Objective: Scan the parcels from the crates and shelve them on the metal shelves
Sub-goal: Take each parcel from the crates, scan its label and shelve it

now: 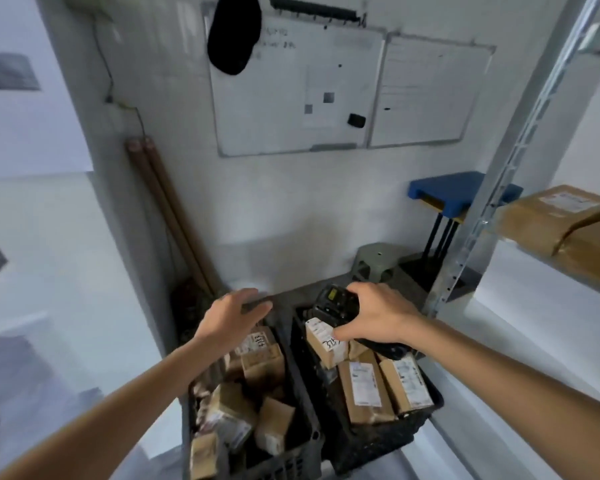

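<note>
Above the two dark crates (378,441), the right hand (378,317) grips a handheld scanner (333,303), fingers curled around it; the left hand (232,317) hovers, fingers spread. Many parcels (361,386) remain inside; few brown packages (551,220) lie on the metal shelf (520,258).

A pale grey wall (291,209) carries two whiteboards (293,91) side by side, a black cap (232,32) hanging over the left board's top corner. Two wooden poles (168,209) lean against the wall at the left. A grey stool (376,259) stands beside a blue-topped stand (447,192) on the dark floor (409,271).
</note>
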A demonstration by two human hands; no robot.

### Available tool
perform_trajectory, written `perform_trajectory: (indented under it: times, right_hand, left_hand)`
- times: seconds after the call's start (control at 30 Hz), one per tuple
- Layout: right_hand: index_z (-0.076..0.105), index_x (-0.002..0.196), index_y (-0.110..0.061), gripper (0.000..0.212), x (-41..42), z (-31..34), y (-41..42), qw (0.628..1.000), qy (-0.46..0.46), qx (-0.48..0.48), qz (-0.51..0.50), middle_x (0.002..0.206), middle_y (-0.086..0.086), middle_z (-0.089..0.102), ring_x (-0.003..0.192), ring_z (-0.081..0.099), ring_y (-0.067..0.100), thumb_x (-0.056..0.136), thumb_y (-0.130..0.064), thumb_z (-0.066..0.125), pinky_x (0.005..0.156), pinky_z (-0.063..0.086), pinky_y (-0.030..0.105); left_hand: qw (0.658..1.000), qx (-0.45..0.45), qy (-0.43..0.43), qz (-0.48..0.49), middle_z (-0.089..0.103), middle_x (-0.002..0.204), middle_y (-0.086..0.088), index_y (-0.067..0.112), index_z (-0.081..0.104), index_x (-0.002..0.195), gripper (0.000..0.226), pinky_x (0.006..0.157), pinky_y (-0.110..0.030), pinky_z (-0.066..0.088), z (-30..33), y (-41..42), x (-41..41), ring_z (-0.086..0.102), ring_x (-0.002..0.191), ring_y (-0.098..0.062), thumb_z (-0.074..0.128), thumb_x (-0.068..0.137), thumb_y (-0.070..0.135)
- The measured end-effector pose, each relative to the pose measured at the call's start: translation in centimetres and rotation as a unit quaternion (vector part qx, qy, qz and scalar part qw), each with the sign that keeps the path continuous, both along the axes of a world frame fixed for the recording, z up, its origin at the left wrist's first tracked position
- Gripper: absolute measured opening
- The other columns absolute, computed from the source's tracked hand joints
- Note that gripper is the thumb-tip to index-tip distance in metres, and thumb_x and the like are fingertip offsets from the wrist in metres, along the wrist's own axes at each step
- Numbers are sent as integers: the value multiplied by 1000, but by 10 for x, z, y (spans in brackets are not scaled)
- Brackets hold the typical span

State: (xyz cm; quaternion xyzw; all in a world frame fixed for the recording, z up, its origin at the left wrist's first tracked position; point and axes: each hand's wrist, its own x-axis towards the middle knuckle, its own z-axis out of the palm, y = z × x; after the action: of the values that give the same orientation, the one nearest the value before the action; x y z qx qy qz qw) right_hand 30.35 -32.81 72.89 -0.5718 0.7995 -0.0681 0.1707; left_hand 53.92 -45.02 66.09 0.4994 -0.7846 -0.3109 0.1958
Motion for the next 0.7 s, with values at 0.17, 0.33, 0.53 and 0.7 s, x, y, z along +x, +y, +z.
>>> perform_trajectory:
  times: [0.17,0.33,0.53,0.7]
  right_hand:
    - [61,108,-30,66,31,-79,-77,998,-11,38,46,104,-5,66,92,64,19,57,-69,79,76,58,38]
    - [60,117,-26,69,37,-176,-138,994,-24,89,64,112,-2,67,98,66,22,62,-61,82,74,57,35]
    - [57,125,-24,75,46,-282,-178,986,-41,155,55,122,-1,66,106,66,25,63,-60,80,83,59,41]
    - [50,140,-23,87,64,-350,-187,972,-61,220,51,126,0,63,112,64,26,68,-60,80,86,58,39]
  left_hand:
    - [994,57,-7,92,66,130,1,27,55,141,60,95,-35,52,-76,-37,48,65,113,-20,62,91,58]
    - [983,113,-37,142,72,114,-5,16,62,130,44,91,-40,54,-164,-62,64,67,103,-25,63,95,44]
    - [967,179,-28,180,72,117,-4,19,64,130,43,92,-37,53,-266,-74,70,68,107,-25,66,94,40]
    - [953,235,-49,185,71,121,-4,24,60,136,47,89,-34,53,-330,-74,79,67,108,-23,62,95,46]
